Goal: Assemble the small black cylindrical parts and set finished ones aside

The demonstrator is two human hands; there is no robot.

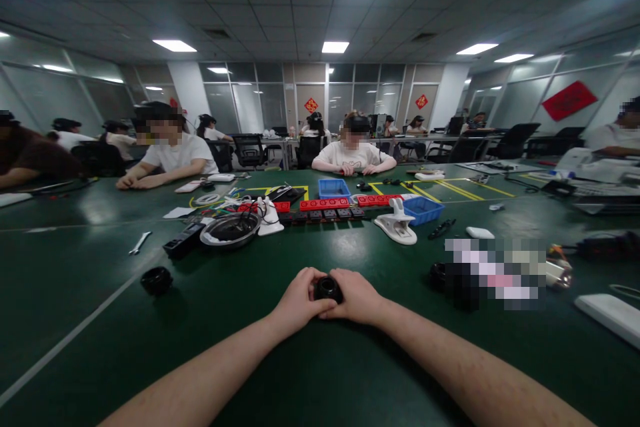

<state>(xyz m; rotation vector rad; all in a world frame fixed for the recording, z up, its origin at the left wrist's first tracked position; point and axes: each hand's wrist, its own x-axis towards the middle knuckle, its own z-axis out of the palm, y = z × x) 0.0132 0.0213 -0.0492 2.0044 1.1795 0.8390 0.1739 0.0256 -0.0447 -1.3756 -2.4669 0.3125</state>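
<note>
Both my hands are wrapped round a small black cylindrical part (329,288) with a round hole in its top, low over the green table in front of me. My left hand (301,297) closes on its left side, and my right hand (356,295) on its right. The thumbs come together at the near side of the part. Its lower portion is hidden by the fingers, and I cannot tell whether it touches the table. Off to the left stands a black ring-shaped piece (157,280), apart from my hands.
Ahead on the green table (240,347) lie a round metal-rimmed dish (230,232), red power strips (324,204), blue trays (423,211) and a white clip base (399,227). A wrench (140,243) lies left, a white box (610,317) right. Several people sit around.
</note>
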